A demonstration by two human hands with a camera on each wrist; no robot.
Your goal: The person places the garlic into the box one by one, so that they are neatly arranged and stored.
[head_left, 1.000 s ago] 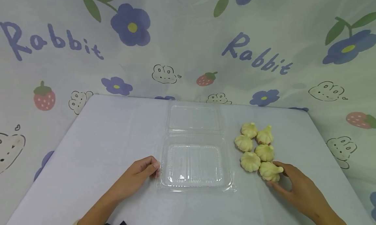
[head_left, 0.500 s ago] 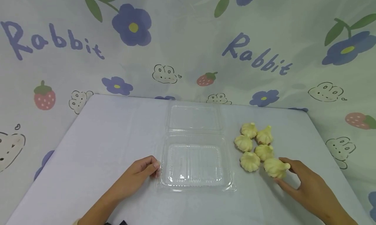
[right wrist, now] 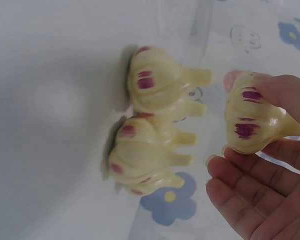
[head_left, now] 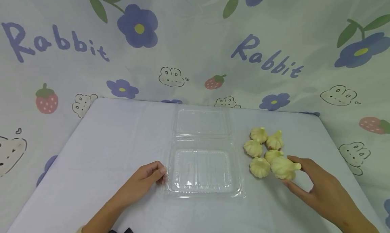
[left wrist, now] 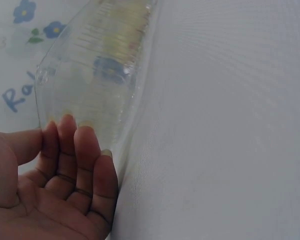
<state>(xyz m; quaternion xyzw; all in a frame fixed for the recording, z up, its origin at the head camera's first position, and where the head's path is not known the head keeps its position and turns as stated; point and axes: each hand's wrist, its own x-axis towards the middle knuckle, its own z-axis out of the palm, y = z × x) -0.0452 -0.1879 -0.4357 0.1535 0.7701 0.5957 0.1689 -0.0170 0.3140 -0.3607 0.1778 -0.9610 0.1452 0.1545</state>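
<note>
A clear plastic clamshell container [head_left: 201, 168] lies opened out on the white table, its lid [head_left: 201, 122] folded back toward the wall. My left hand [head_left: 149, 175] pinches the container's left rim between thumb and fingers. In the left wrist view, the fingers [left wrist: 87, 155] bend up against the clear wall. With thumb and fingers, my right hand [head_left: 321, 190] holds a pale garlic bulb [head_left: 283, 168] above the table, its stem pointing right. In the right wrist view, purple streaks mark the held bulb. Several other garlic bulbs [head_left: 253, 148] sit grouped right of the container.
Behind the white table [head_left: 122, 135] hangs a cloth [head_left: 195, 40] printed with flowers, rabbits and strawberries. A small black object [head_left: 128, 230] shows at the bottom edge near the left forearm.
My right hand has lifted the nearest garlic bulb off the table, shifted it slightly right, then brought it up over the group's near end. The left hand stays at the container's rim.
</note>
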